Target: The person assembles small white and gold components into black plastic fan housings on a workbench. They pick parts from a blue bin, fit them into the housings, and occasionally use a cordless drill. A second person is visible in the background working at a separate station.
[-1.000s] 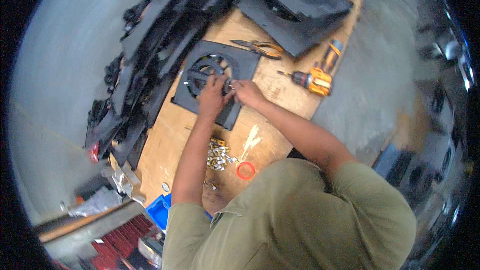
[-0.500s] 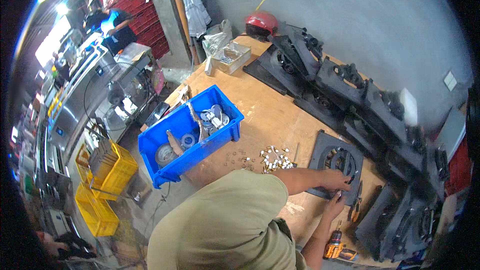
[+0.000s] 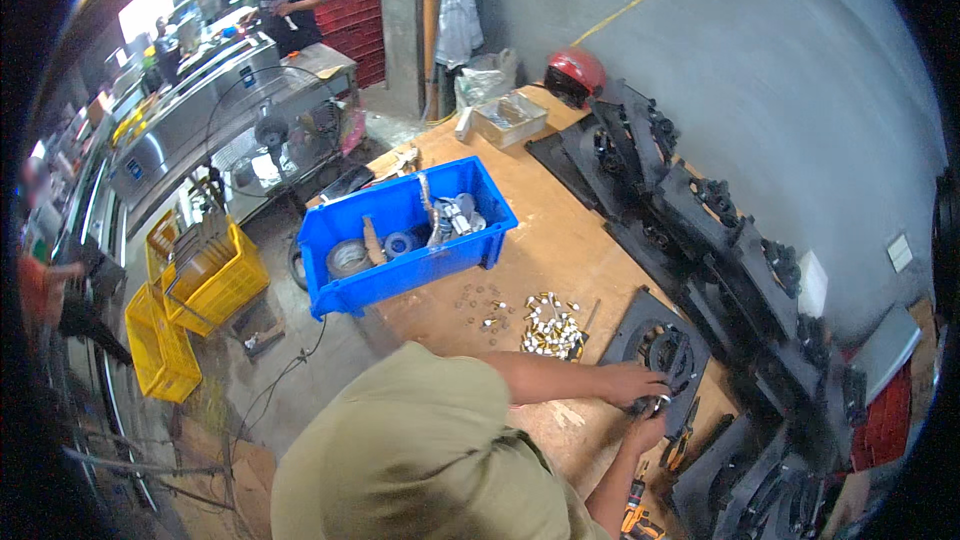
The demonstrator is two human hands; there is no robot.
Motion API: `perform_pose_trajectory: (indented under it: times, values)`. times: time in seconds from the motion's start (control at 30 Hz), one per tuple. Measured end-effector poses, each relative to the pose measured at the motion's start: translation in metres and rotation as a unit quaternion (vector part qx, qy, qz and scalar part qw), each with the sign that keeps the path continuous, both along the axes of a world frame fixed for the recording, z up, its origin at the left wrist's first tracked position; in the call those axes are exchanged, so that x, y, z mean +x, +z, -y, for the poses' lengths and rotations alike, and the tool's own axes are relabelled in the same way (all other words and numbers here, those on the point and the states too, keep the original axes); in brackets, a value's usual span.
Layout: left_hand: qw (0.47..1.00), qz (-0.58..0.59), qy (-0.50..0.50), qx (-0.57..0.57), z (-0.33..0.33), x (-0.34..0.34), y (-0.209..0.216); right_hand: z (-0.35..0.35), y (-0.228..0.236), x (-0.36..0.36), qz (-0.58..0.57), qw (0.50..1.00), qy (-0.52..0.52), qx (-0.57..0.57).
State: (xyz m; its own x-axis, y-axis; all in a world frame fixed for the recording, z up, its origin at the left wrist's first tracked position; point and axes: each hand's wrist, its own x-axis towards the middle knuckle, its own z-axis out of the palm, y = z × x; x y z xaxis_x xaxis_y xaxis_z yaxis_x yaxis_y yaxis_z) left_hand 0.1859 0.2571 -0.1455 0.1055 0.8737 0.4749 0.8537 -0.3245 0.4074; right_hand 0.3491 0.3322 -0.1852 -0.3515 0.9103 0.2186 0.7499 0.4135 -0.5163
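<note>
Black panel (image 3: 625,335) lies flat, the table (image 3: 550,230) apparently bracing it, as left hand (image 3: 632,383) and right hand (image 3: 645,431) meet nearside, finger grip impossible to tell!

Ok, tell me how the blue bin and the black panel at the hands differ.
Shape: the blue bin is a deep, open-topped box; the black panel is a flattish plate with a round ring. Colour: the blue bin is bright, the black panel dark. State: the left hand and right hand are at the black panel; neither touches the blue bin. Both rest on the wooden table.
</note>
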Motion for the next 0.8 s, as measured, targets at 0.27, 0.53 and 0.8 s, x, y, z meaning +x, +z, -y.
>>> perform_pose_trajectory:
  times: [0.27,0.53,0.8]
  values:
    - [0.91,0.218,0.246,-0.254,0.257,-0.033,0.051,-0.022,-0.027,-0.013,-0.299,0.913,-0.07,-0.27]
    - [0.828,0.342,0.356,-0.266,0.435,-0.022,0.039,-0.005,-0.005,-0.022,-0.511,0.692,-0.1,-0.499]
    - [0.757,0.302,0.414,-0.405,0.624,-0.107,-0.089,0.099,-0.028,-0.063,-0.506,0.756,-0.164,-0.382]
